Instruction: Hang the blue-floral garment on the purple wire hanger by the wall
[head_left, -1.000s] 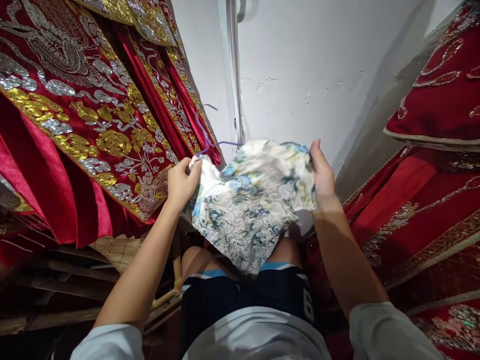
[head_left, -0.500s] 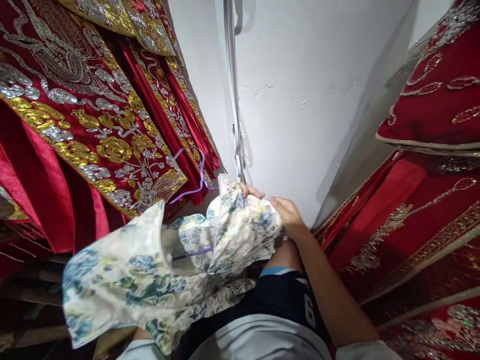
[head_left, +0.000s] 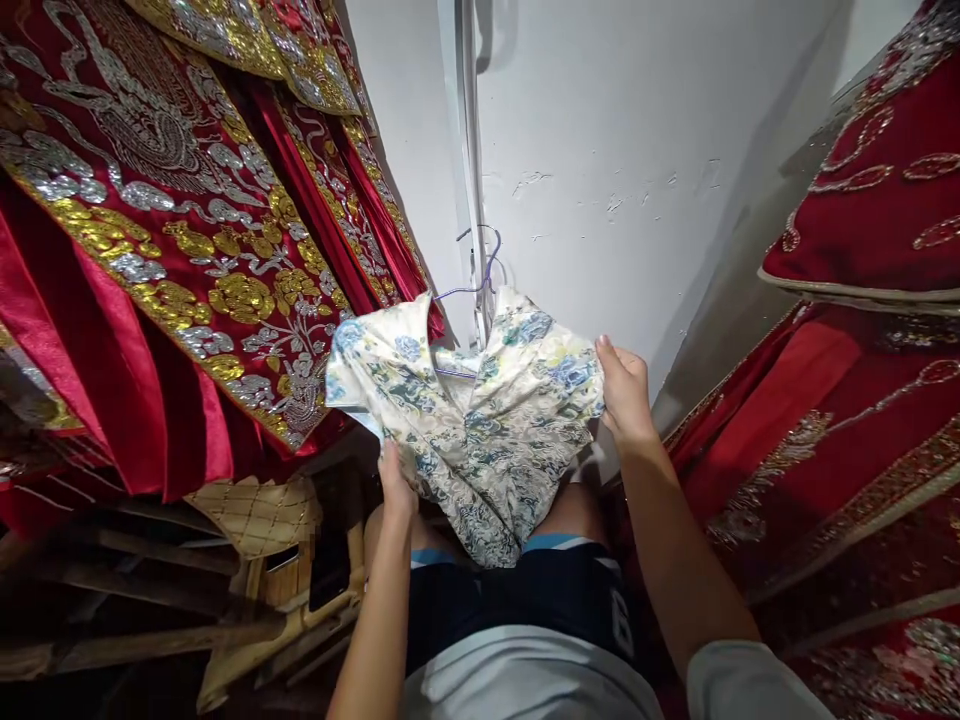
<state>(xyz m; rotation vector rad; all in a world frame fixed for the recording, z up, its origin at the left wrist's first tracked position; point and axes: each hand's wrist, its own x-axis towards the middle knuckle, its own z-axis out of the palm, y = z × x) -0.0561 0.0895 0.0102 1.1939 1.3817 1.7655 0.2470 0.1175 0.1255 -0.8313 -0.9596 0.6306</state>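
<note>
A short-sleeved floral blouse [head_left: 480, 430], cream with blue, green and yellow flowers, is spread out over my lap on a purple hanger [head_left: 491, 262]. The hanger's hook rises above the V-shaped collar, in front of a pale vertical pole. With my left hand [head_left: 395, 480] I grip the blouse's side just under the left sleeve; the fingertips are behind the cloth. My right hand [head_left: 624, 388] pinches the edge of the right sleeve, thumb on top. The lower part of the blouse hangs in folds towards my knees.
Red garments with gold and silver sequins [head_left: 240, 220] hang on the left. More red beaded garments [head_left: 862, 400] hang on the right. A white wall [head_left: 600, 130] with a vertical pole [head_left: 466, 130] stands ahead. A bamboo chair [head_left: 259, 520] is at lower left.
The blouse has swung from the left to the centre and is now spread facing me. The hanger hook has moved right and up. My left hand has come into view at its side.
</note>
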